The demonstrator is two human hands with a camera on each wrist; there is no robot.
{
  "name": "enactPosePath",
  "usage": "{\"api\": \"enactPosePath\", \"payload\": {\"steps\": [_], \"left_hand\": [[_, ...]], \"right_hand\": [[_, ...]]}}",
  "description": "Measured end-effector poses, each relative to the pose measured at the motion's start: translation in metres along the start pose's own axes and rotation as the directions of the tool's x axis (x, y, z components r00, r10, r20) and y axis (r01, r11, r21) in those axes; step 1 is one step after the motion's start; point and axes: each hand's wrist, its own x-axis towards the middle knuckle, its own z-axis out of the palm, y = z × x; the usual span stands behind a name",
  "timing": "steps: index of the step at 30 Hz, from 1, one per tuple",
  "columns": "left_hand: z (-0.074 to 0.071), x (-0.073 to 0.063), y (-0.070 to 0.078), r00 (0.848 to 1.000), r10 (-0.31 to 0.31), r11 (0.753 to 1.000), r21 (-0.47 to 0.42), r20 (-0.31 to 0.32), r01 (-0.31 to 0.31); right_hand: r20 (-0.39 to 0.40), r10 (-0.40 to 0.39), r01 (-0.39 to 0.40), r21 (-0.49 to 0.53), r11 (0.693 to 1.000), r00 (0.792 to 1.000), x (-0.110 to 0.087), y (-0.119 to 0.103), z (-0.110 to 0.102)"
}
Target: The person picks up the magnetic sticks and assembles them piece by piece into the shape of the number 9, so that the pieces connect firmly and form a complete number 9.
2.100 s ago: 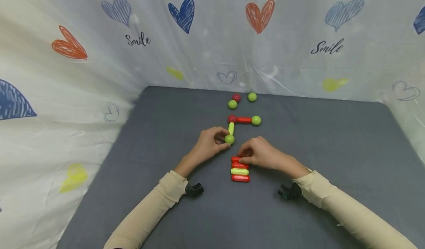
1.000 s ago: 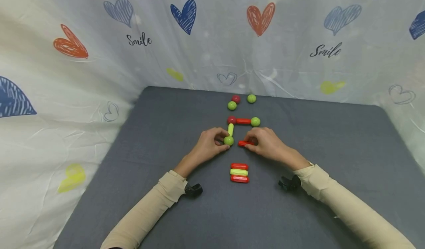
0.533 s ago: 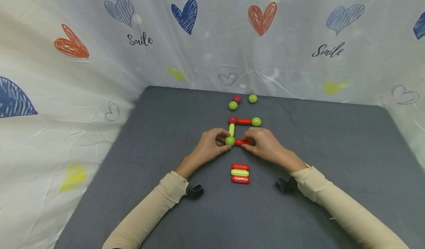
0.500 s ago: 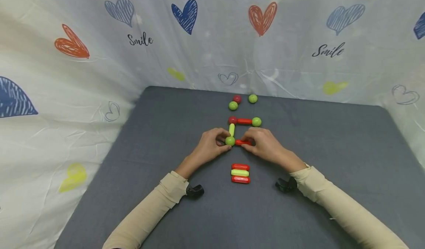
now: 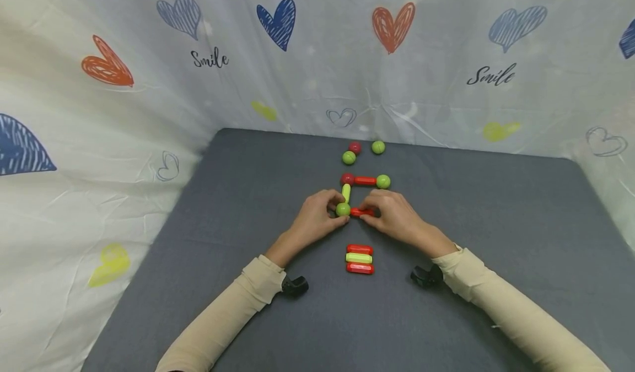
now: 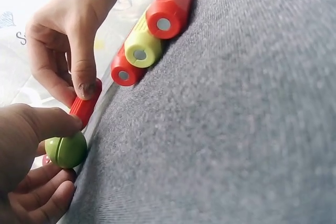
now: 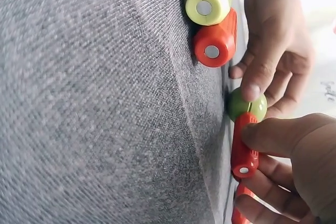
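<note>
My left hand (image 5: 317,215) holds a green ball (image 5: 343,210) between thumb and fingers on the table. My right hand (image 5: 392,212) pinches a red magnetic rod (image 7: 244,150), whose near end meets that ball in the right wrist view. From the held ball a yellow-green rod (image 5: 346,193) runs away from me to a red ball (image 5: 347,179). A second red rod (image 5: 365,181) joins this red ball to another green ball (image 5: 383,182) on its right. Metal discs show in the rod ends.
Nearer me, a yellow-green rod (image 5: 359,258) lies between two red rods (image 5: 359,268), side by side. Towards the back edge sit a loose red ball (image 5: 354,147) and two green balls (image 5: 378,147). A heart-printed curtain (image 5: 317,74) hangs behind the grey table (image 5: 238,168).
My right hand has taken the farthest red rod from the row and moved it away from me, then left against the green ball. My left hand stays at that ball.
</note>
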Motion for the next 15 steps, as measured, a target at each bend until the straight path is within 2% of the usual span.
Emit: {"api": "enactPosePath", "payload": {"steps": [15], "left_hand": [[0.0064,0.0019,0.002,0.998,0.022,0.991,0.133,-0.058,-0.014]], "right_hand": [[-0.002,-0.002,0.002,0.006,1.0,1.0,0.0,0.0005,0.0022]]}}
